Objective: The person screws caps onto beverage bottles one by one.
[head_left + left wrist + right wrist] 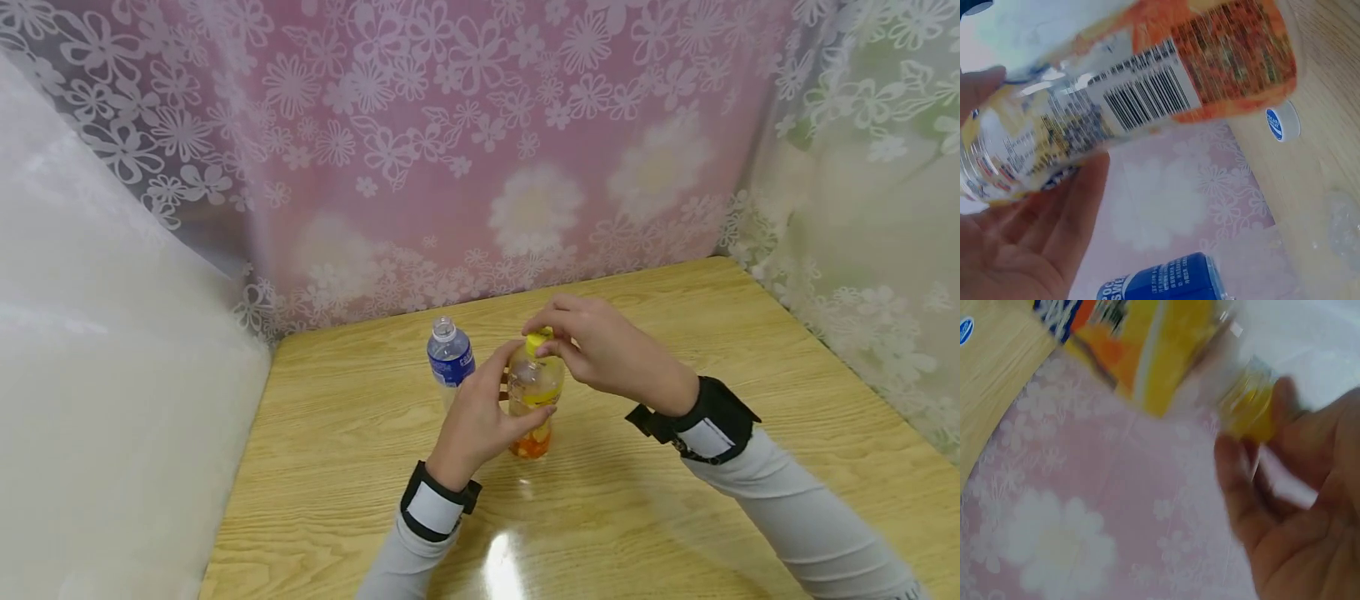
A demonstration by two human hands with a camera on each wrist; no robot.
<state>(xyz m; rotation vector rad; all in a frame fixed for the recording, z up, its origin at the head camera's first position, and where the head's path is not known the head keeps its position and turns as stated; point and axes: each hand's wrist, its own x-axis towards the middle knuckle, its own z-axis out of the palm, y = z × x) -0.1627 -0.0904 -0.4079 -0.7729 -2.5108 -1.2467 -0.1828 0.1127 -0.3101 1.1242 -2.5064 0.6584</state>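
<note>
A clear bottle (536,379) with a yellow and orange label stands out in front of me, its barcode facing the left wrist camera. My left hand (480,421) grips its body, the thumb on the near side and the fingers around the far side. At the bottle's top, my right hand (600,346) pinches the yellow cap (536,342) between thumb and fingers. In the right wrist view the cap (1249,409) is blurred, so I cannot tell if it is loose. Just left of the left hand is a second bottle (452,360) with a blue label and a bare neck.
A white cap (1283,122) with a blue logo lies on the wood-grain table (337,417), seen beyond the bottle's base in the left wrist view. Crumpled clear plastic (1342,219) is near it. A pink flowered curtain (450,167) hangs behind the table.
</note>
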